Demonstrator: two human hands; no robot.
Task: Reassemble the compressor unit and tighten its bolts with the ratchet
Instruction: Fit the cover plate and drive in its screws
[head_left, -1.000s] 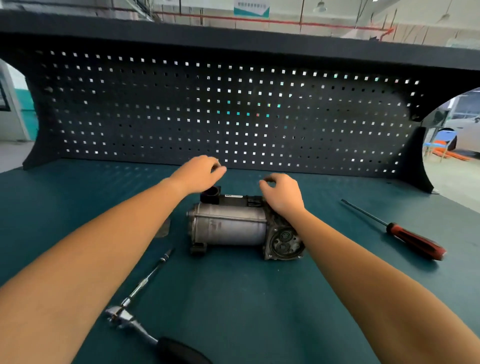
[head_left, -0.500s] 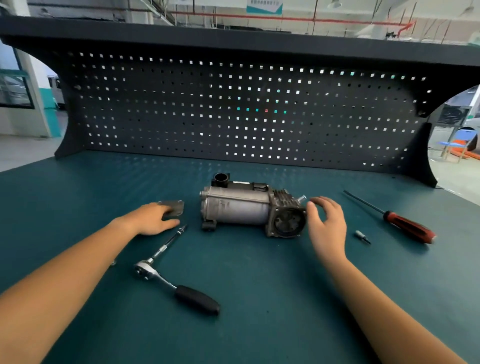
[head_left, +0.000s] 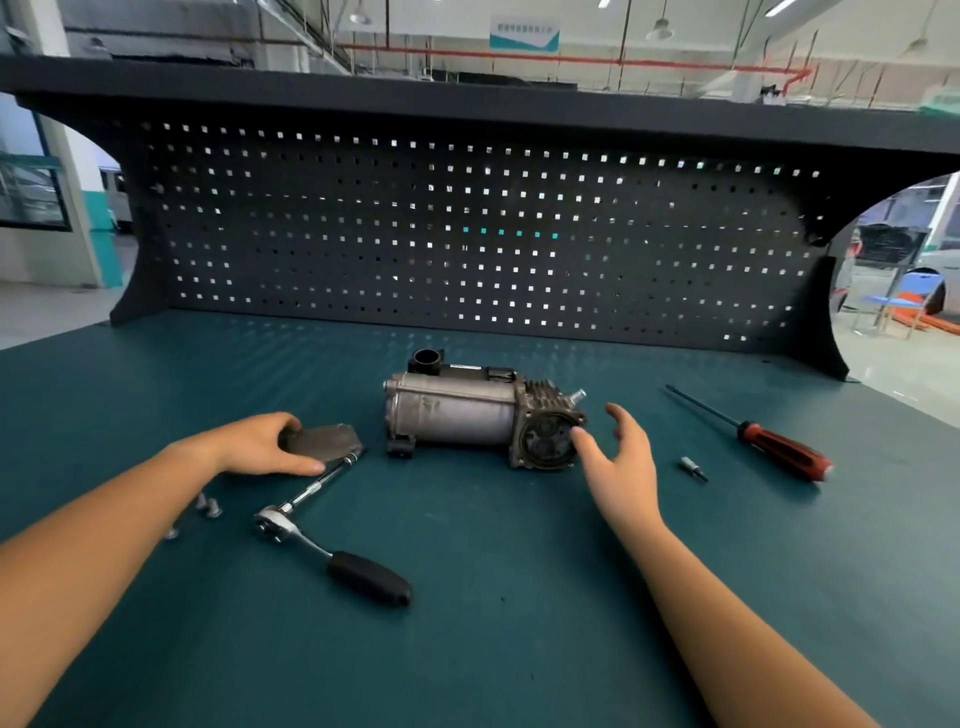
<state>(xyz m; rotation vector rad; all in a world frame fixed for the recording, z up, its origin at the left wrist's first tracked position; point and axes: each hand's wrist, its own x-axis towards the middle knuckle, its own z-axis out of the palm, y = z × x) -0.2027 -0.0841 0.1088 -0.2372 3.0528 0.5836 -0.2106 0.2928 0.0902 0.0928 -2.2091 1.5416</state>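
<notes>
At mid-bench, head view: compressor unit (head_left: 457, 415), lying on its side on the green mat (head_left: 519, 623). It has a silver cylindrical body, black fittings along the far side, and a finned head with a round end face at right. Left of it, grey cover plate (head_left: 332, 441), grasped by left hand (head_left: 260, 444). Right hand (head_left: 621, 460) loose-fingered, empty, just beside the end face. Ratchet (head_left: 332, 540) and bolts (head_left: 205, 506) nearer, left.
</notes>
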